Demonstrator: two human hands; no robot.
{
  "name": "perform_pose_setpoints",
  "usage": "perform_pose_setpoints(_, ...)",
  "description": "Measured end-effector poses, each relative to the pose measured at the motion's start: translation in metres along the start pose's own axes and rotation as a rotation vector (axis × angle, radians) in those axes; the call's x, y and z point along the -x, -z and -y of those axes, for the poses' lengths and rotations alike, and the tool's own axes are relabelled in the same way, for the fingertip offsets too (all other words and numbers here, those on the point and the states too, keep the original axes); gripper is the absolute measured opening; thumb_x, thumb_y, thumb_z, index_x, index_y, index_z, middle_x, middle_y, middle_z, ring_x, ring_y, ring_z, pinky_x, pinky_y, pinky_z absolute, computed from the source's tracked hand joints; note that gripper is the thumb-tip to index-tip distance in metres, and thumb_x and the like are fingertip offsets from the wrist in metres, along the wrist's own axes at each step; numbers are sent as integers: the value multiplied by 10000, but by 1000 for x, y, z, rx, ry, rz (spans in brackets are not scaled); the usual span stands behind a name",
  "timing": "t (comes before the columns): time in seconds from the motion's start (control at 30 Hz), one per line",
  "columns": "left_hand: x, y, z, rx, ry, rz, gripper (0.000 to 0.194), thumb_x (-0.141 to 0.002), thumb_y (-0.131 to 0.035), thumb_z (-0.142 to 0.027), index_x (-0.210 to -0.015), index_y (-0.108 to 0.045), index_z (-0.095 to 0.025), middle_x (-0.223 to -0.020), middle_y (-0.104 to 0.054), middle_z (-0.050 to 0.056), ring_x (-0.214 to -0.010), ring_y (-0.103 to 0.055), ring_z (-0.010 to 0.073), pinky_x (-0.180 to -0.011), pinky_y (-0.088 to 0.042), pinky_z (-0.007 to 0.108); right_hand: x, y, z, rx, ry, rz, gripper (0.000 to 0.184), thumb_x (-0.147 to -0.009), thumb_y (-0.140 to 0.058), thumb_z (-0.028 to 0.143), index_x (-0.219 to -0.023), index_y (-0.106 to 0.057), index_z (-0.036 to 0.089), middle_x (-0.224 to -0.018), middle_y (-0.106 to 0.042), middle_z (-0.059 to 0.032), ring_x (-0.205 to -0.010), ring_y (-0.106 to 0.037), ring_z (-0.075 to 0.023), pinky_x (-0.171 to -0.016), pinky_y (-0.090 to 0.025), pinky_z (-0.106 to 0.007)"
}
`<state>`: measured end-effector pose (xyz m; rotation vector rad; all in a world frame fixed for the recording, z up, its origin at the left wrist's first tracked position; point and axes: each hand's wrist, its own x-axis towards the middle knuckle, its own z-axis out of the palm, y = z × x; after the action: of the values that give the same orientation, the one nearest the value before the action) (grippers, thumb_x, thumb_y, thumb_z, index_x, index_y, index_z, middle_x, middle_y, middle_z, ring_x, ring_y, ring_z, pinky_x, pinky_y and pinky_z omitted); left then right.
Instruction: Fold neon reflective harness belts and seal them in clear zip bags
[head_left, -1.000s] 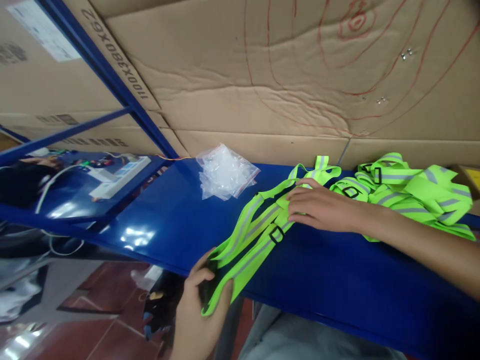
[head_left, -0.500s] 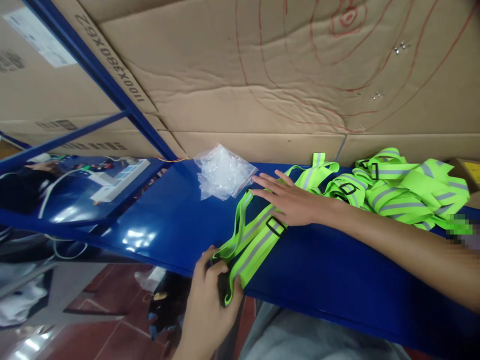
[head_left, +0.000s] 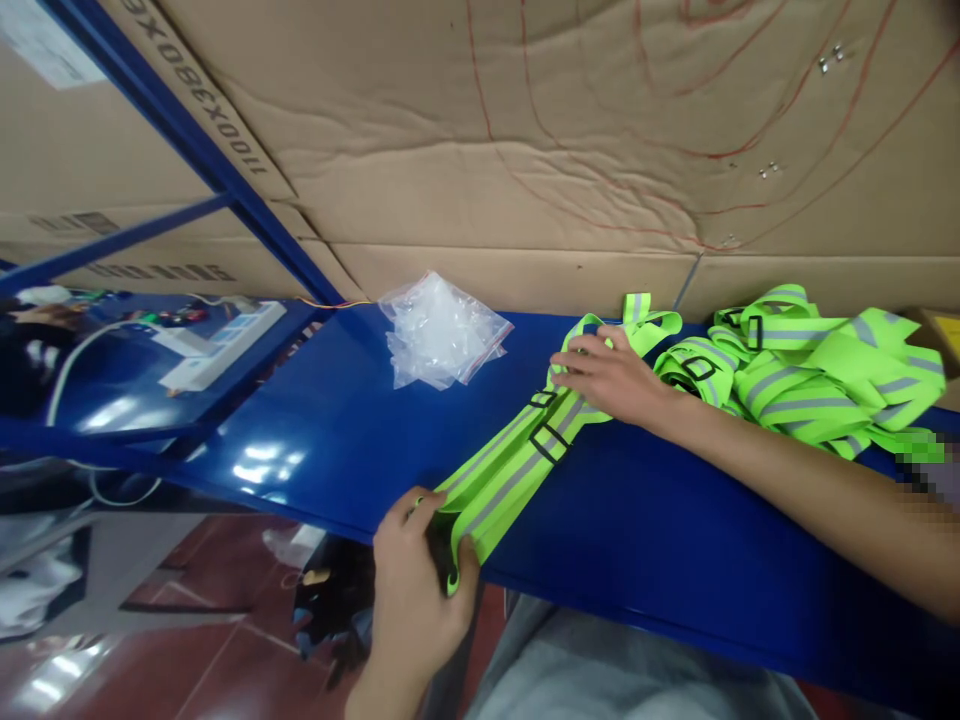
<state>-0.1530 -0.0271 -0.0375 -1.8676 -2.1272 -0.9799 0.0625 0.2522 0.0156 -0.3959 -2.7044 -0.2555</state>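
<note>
A neon-green reflective strap (head_left: pixel 506 490) with grey stripes and black slide buckles stretches across the blue shelf between both hands. My left hand (head_left: pixel 424 570) grips its near folded end at the shelf's front edge, fingers and thumb closed around it. Over the far end lies my right hand (head_left: pixel 611 375), its fingers bent and closed on the bunched webbing. The undersides of those fingers are hidden. Behind it, a loop of green strap (head_left: pixel 652 325) stands up. Further right is a heap of similar reflective straps (head_left: pixel 810 390), tangled, with black buckles among them.
Clear plastic zip bags (head_left: pixel 442 330) lie in a pile left of my right hand. A cardboard wall (head_left: pixel 450 210) with red lines closes off the back. On the left, past a blue frame bar (head_left: pixel 277 240), a white power strip (head_left: pixel 225 345) sits on the blue surface (head_left: pixel 315 420).
My right hand has drawn back to the right, and its outstretched fingers have curled onto the strap. The strap's loose upper side now lies straighter. My left hand keeps its grip.
</note>
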Motion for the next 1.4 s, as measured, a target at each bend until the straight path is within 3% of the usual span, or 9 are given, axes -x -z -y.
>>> perform_pose_setpoints(0.13,-1,2,-2,-99,-16,72,421,-920,-569,-279,-1327,-493,-202,-1276,-493,162,-1218,-516,354,-997,-440,529,20,-5,11,-45,52,168,311,-1000,-478,103,-1144,-747,159,-1183,-744,-128,-1021,-623,-258,-896,-426,-402)
perform_pose_setpoints(0.27,-6,3,-3,-159,-31,150,381,-889,-576,-287,-1259,-545,-205,-1209,-511,152,-1121,-534,357,-906,-443,514,30,-10,17,-134,-14,89,376,-1061,-479,370,-1263,-694,137,-1204,-725,-142,-1049,-659,-253,-946,-465,-384)
perform_pose_setpoints(0.53,-7,3,-9,-103,10,189,305,-886,-558,-251,-1189,-556,-210,-1360,-500,162,-1277,-496,364,-1016,-360,543,13,9,9,93,-159,120,512,-1100,-314,507,-1118,-714,189,-1032,-736,-98,-774,-656,-192,-599,-278,-322)
perform_pose_setpoints(0.8,-10,7,-14,-92,29,222,235,-962,-548,-373,-1149,-550,-230,-1381,-542,139,-1288,-530,337,-1035,-301,550,-14,14,-9,77,-129,227,531,-1094,-356,517,-899,-722,187,-901,-717,-67,-748,-639,-179,-577,-246,-298)
perform_pose_setpoints(0.9,-10,7,-12,-77,36,231,237,-988,-523,-406,-1145,-568,-234,-1352,-555,126,-1288,-529,327,-1032,-310,530,0,8,-2,166,-17,145,462,-1112,-342,419,-1029,-722,170,-920,-717,-89,-790,-654,-202,-650,-375,-312)
perform_pose_setpoints(1.0,-11,6,-12,-81,34,211,222,-999,-499,-385,-1147,-587,-245,-1360,-554,113,-1285,-532,317,-1026,-316,510,29,7,13,86,142,3,312,-1076,-461,270,-1280,-663,149,-1189,-708,-150,-1097,-648,-260,-916,-473,-388)
perform_pose_setpoints(1.13,-10,2,-10,-100,34,182,231,-992,-511,-402,-1140,-589,-243,-1356,-556,117,-1270,-539,320,-1020,-313,509,64,18,38,-135,144,-15,388,-1057,-519,368,-1378,-606,168,-1386,-647,-134,-1327,-549,-263,-1183,-328,-459)
perform_pose_setpoints(1.3,-10,-2,-8,-116,22,167,237,-990,-510,-419,-1127,-580,-238,-1340,-564,123,-1241,-550,318,-1011,-312,500,65,26,45,-272,-10,116,378,-1062,-503,385,-1382,-603,211,-1176,-713,-98,-1134,-617,-241,-1135,-315,-506)
perform_pose_setpoints(1.4,-10,-1,-8,-120,16,167,239,-993,-505,-423,-1128,-575,-239,-1337,-565,124,-1234,-552,315,-1008,-310,496,57,27,41,-309,25,127,256,-1035,-555,373,-1157,-707,208,-1179,-679,-106,-1185,-576,-261,-1115,-328,-494)
